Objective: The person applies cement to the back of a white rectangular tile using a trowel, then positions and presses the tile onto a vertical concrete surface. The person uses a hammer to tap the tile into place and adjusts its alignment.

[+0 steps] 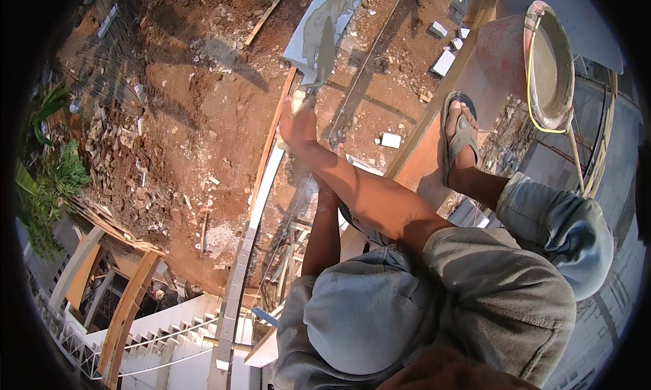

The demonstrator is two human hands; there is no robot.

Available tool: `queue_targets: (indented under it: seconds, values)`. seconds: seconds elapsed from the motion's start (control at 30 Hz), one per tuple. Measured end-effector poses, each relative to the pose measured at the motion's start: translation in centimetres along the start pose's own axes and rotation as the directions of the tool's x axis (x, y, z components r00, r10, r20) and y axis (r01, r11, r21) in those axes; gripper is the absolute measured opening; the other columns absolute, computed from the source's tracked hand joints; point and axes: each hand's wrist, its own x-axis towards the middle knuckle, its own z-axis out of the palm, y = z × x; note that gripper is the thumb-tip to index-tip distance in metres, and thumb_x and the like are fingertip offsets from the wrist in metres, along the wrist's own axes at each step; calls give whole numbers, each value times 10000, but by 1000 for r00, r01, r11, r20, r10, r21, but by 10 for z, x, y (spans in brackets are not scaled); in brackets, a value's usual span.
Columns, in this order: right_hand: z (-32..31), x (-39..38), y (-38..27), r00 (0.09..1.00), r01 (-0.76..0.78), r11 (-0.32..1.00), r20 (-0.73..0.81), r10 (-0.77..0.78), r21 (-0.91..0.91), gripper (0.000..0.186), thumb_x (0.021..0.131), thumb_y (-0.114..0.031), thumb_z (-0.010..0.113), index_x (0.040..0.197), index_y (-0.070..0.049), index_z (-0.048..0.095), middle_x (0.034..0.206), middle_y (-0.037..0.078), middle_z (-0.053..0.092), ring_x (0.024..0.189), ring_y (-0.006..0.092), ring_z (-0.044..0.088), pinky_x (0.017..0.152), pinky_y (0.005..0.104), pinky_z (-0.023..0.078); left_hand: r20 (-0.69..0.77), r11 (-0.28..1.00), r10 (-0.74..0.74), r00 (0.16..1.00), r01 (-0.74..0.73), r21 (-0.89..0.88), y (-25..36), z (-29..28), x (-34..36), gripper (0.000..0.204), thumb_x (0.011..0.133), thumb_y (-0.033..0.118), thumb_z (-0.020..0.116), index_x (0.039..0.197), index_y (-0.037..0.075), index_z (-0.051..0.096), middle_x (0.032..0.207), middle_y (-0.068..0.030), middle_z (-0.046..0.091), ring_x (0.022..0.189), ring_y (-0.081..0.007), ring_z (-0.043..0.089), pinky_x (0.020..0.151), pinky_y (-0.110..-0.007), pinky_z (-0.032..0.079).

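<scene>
My right hand [298,124] is closed around the pale handle of a trowel [326,54]. Grey wet mortar [319,27] coats the top of a light block wall [298,48], and the trowel's blade lies over it. My left arm [324,227] reaches up beneath my right forearm. Of my left hand [340,149] only some fingertips show past that forearm, so whether it grips anything is hidden.
A mortar-caked bucket [498,54] with a yellow band at its rim stands at the upper right. My sandalled foot [462,136] rests on a plank [417,136]. Far below lie reddish soil [196,146], white block pieces [390,140] and rubble. A thin string [369,58] runs beside the wall.
</scene>
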Motion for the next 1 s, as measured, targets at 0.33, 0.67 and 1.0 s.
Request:
queue_targets:
  seconds: [0.33,0.67,1.0]
  values:
    - [-39,6,3,990,-64,971,111,92,-232,518,923,-225,567,1263,95,341,940,326,625,874,466,642,781,517,509,342,886,-189,921,310,-345,16,-25,14,438,886,321,655,1146,-21,570,1086,-174,629,992,-328,614,839,-428,482]
    - [-38,-35,12,973,-77,962,192,130,-260,517,932,-293,568,1214,88,361,806,309,622,799,483,633,703,528,508,93,952,-72,993,96,-290,13,-16,12,561,903,392,635,1268,-24,544,1206,-257,580,1097,-418,554,962,-492,421]
    - [-58,4,1,977,208,971,-29,-213,-120,528,951,-308,568,1210,130,427,949,369,623,901,501,633,806,499,506,610,657,-73,789,498,-566,-13,22,-21,367,964,236,555,1255,12,539,1168,-133,622,1086,-276,596,924,-427,484]
